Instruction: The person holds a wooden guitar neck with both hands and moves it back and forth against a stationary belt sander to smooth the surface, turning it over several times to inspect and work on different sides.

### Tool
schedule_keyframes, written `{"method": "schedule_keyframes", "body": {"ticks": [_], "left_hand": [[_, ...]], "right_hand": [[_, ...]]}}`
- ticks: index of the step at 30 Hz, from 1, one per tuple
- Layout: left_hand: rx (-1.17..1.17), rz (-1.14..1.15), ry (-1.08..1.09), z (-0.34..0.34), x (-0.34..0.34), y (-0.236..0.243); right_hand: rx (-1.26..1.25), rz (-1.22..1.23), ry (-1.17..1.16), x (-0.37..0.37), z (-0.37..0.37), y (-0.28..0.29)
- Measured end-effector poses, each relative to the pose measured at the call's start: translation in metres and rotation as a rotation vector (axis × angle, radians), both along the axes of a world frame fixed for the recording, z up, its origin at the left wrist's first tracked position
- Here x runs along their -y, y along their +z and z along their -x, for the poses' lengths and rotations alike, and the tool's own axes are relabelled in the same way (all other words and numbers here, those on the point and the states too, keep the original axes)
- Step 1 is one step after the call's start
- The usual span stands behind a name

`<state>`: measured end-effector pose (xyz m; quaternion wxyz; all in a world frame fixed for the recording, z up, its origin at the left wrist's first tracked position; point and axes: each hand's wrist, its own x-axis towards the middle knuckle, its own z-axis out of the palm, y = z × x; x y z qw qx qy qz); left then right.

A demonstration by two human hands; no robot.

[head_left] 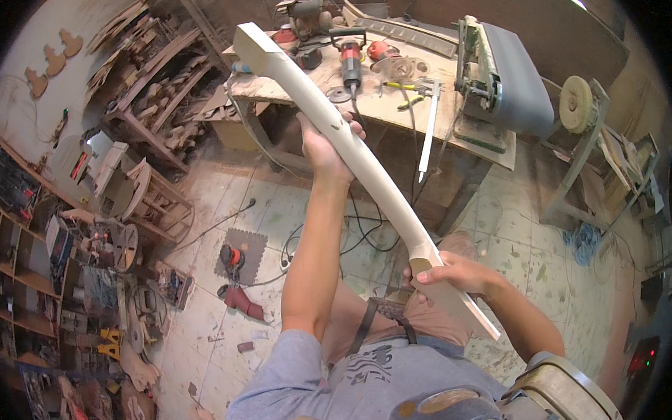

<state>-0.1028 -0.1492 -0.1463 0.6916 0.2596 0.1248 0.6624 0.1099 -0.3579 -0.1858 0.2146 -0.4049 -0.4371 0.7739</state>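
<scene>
A long, curved piece of pale, smooth wood (372, 178) slants across the middle of the view, from the upper left down toward the lower right. My left hand (326, 145) is wrapped around it from beneath, above its middle, with fingertips showing on the far side. Lower down, my right hand (457, 273) grips the piece near its flatter, narrower end, thumb on top. A small dark mark shows on the wood beside my left fingers. The wider, squared end points away over the workbench (392, 114) and touches nothing that I can make out.
On the bench lie a red-and-black power tool (351, 59), yellow-handled pliers (410, 98) and a white bar (429, 139). A belt sander (516, 79) stands at its right end, beside a buffing wheel (577, 103). Cables and a sander (233, 256) lie on the floor; cluttered shelves (19, 252) line the left.
</scene>
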Motion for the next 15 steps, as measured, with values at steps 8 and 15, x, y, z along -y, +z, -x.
{"method": "schedule_keyframes", "body": {"ticks": [8, 15], "left_hand": [[0.029, 0.014, 0.023, 0.000, -0.026, -0.010], [-0.064, 0.115, 0.069, 0.015, -0.065, -0.019]], "right_hand": [[-0.243, 0.043, -0.109, 0.003, 0.006, 0.002], [-0.183, -0.280, -0.206, 0.002, 0.031, 0.027]]}}
